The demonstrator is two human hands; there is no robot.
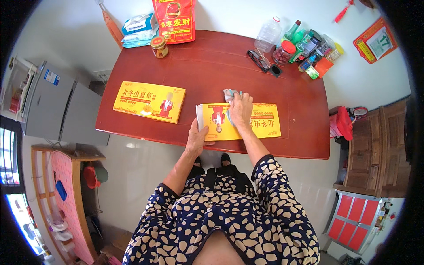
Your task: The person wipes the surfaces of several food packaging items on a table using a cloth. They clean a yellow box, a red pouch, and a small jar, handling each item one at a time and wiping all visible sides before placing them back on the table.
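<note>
A flat yellow gift box [265,123] with red print lies near the front edge of the red-brown table. My left hand [197,138] grips its left end, thumb on top and fingers along the side. On its upper face, around the middle, my right hand [240,109] presses a crumpled pale cloth [230,95], which sticks out past the box's far edge. The fingers of that hand are bent over the cloth. A second yellow box [150,100] of the same look lies to the left, apart from both hands.
The table [212,66] carries a red pouch [176,20], tissue packs [139,28] and a small jar [159,47] at the back left. Eyeglasses [259,60], a clear plastic jug [267,34], a red-lidded jar [283,52] and several bottles crowd the back right.
</note>
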